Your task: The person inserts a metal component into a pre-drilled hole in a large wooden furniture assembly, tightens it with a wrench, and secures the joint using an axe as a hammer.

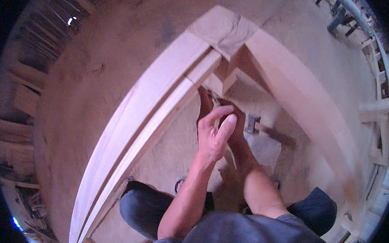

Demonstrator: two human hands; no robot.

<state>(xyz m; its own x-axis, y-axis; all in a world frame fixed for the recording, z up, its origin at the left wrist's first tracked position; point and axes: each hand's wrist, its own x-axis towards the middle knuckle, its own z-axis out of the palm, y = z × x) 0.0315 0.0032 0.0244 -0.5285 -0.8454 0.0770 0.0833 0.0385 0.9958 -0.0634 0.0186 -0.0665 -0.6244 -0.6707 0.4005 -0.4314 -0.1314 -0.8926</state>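
A pale wooden frame surrounds my hands, its thick corner block (pixel 220 30) at the far end. A grooved double rail (pixel 145 102) runs to the near left, and a broad plank (pixel 298 89) to the near right. Inside the corner, close to the left rail's inner edge, my left hand (pixel 212 131) has its fingers curled, thumb and index bent toward each other. Just behind it is my right hand (pixel 235 119), in shadow and partly covered. Anything between the fingers is too dark to make out. A thin dark line crosses the inner rail beside the fingertips.
On the floor inside the frame lies a hammer (pixel 252 124), handle toward the right, near a pale flat patch (pixel 264 148). Stacked timber (pixel 17 131) lines the left side. Wooden pieces (pixel 376 112) and a dark stand (pixel 341 19) are along the right.
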